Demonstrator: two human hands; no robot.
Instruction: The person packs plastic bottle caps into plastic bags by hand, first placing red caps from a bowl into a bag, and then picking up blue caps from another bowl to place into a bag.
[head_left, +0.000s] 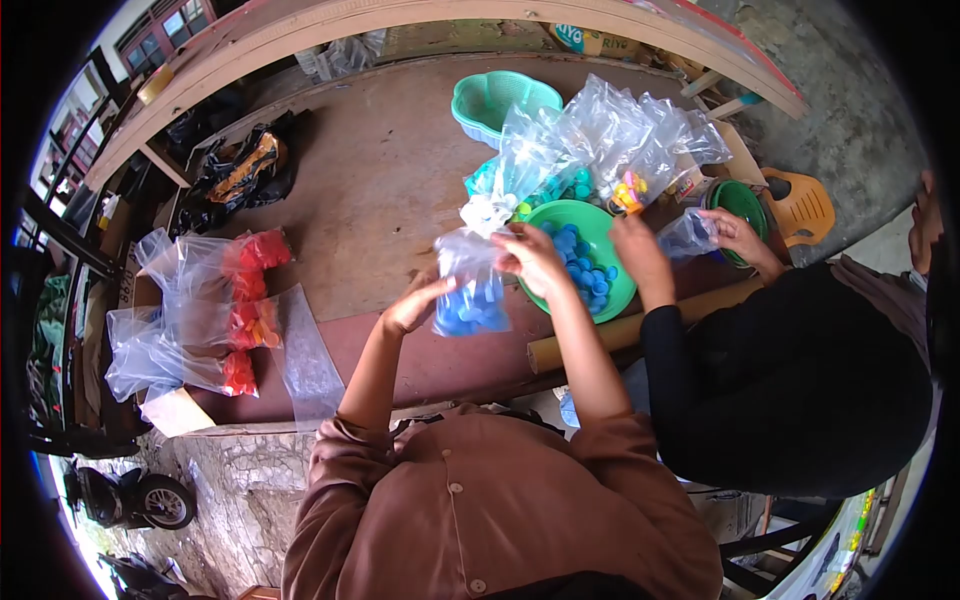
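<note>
A clear plastic bag with blue bottle-cap-like pieces (pixel 472 310) hangs between my hands, slightly blurred. My left hand (pixel 415 302) grips its left side, and the fingertips are partly hidden by the plastic. On the other side my right hand (pixel 532 260) pinches the bag near its upper right edge. Just beyond my right forearm sits a green bowl (pixel 622 292), holding more loose blue caps (pixel 585 270). Some white crumpled plastic (pixel 488 213) lies right behind the bag.
A co-worker's hands (pixel 645 255) work at the bowl's right, one holding a clear bag (pixel 688 235). Behind are a turquoise basket (pixel 505 95) and clear bags (pixel 630 130). Bags with red pieces (pixel 250 310) lie left, near a black bag (pixel 240 170). A cardboard tube (pixel 590 338) lies along the front.
</note>
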